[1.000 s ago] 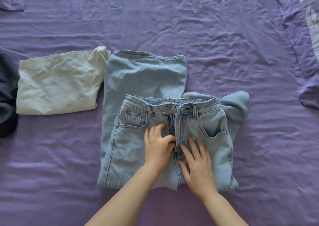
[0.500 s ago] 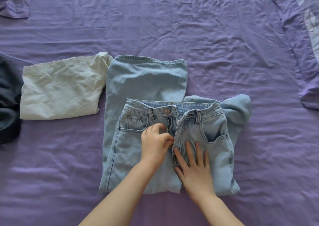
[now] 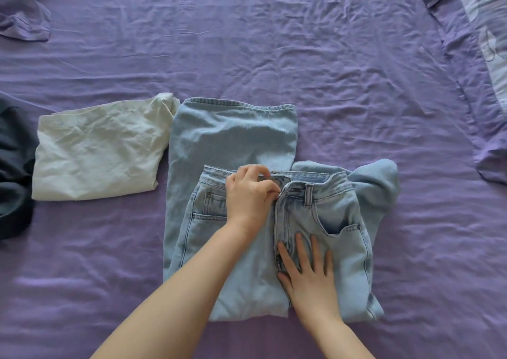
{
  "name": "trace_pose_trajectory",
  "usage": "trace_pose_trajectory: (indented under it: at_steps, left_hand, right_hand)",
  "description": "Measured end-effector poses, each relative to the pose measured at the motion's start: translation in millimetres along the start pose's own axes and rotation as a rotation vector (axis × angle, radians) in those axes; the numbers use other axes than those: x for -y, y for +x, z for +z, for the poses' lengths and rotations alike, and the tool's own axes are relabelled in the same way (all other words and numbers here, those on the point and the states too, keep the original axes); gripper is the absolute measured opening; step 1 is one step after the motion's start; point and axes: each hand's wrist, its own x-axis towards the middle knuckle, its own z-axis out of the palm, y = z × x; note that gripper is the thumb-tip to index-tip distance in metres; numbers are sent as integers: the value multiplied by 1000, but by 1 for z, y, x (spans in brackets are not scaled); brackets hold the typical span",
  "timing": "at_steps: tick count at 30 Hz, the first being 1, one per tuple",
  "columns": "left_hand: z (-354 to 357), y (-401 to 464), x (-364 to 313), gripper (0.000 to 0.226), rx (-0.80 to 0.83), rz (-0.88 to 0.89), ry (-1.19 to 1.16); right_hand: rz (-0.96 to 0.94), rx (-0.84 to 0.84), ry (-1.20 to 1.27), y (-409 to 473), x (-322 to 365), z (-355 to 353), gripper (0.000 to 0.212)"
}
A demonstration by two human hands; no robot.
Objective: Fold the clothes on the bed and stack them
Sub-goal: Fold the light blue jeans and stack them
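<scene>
Light-blue jeans (image 3: pixel 236 136) lie partly folded in the middle of the purple bed (image 3: pixel 274 43), waist part on top of the legs. One leg end sticks out toward the far side, another bulges at the right. My left hand (image 3: pixel 251 194) pinches the waistband at the fly, near the button, with curled fingers. My right hand (image 3: pixel 307 273) presses flat on the front of the jeans just below the fly, fingers straight. A folded cream garment (image 3: pixel 96 147) lies to the left of the jeans, touching their leg.
A dark navy garment (image 3: pixel 13 166) is bunched at the left edge beside the cream one. A purple cloth piece (image 3: pixel 24 21) lies at the far left corner. A purple pillow with a pale pattern (image 3: pixel 480 43) fills the right side.
My left hand has slid up from the middle of the fly to the waistband by the button. My right hand stays flat on the jeans front. The view has tilted slightly.
</scene>
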Motion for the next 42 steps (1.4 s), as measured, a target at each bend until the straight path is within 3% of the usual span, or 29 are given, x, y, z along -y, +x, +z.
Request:
trace_pose_trajectory:
  at_steps: [5, 10, 12, 15, 20, 22, 25, 29, 34, 39, 42]
  left_hand:
    - [0, 10, 11, 10, 184, 3, -21]
    - [-1, 19, 15, 30, 206, 25, -41]
    - [-1, 23, 21, 43, 252, 6, 47]
    - [-6, 31, 30, 38, 302, 47, 247]
    - [-13, 39, 31, 38, 465, 1, 53]
    - [-15, 41, 32, 33, 568, -51, -111]
    - [-18, 43, 34, 27, 654, -77, -245]
    - [-21, 46, 31, 40, 696, -100, -186]
    - [-24, 49, 22, 32, 694, -36, 14]
    - [-37, 49, 27, 16, 725, -86, -284]
    - [-38, 47, 29, 17, 682, -118, -287]
  right_hand:
    - [-48, -74, -31, 2, -1, 0, 51]
    - [-209, -258, -75, 20, -10, -3, 56]
    - [-250, -342, -74, 37, -16, -15, 64]
    - [-265, -432, -56, 69, -24, -42, 64]
    - [-237, -322, 49, 115, -35, -84, 87]
    - [-248, -289, 179, 121, -37, -91, 77]
    - [-321, -455, 286, 123, -38, -95, 47]
    - [-322, -500, 427, 122, -30, -97, 17]
    - [-398, -400, 460, 125, -30, -106, 16]
    - [-399, -347, 494, 127, -29, -112, 11]
    - [-423, -370, 501, 126, -26, -115, 10]
